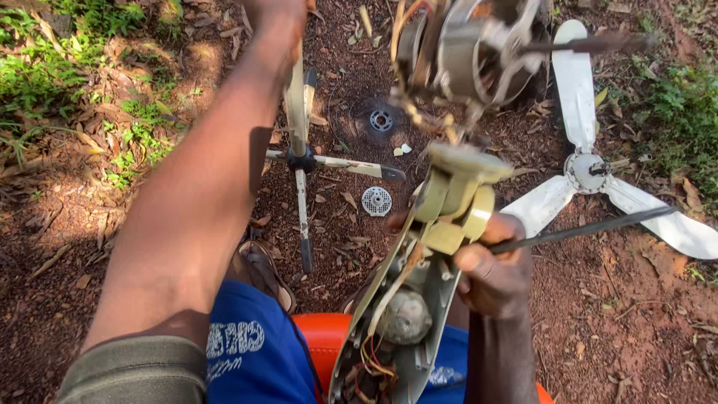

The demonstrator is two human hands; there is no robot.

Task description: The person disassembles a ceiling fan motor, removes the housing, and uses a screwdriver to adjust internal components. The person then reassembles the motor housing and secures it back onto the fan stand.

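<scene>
The fan neck (pixel 449 202) sits at centre, clenched with a rod (pixel 583 228) in the right hand (pixel 493 273). The left hand (pixel 277 11), at 12 o'clock, is cropped; its grip cannot be told. Blades (pixel 591 168) lie at 2 o'clock on soil.

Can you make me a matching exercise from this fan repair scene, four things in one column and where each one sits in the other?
Things:
1. white fan blade
2. small white round grille
3. fan motor
4. right hand

Places:
A. on the soil, just left of the beige neck
B. raised at the top of the view, wires hanging below it
C. flat on the ground at the right
D. gripping the beige neck of the fan and a thin dark rod

Pairs: 1-C, 2-A, 3-B, 4-D
</scene>
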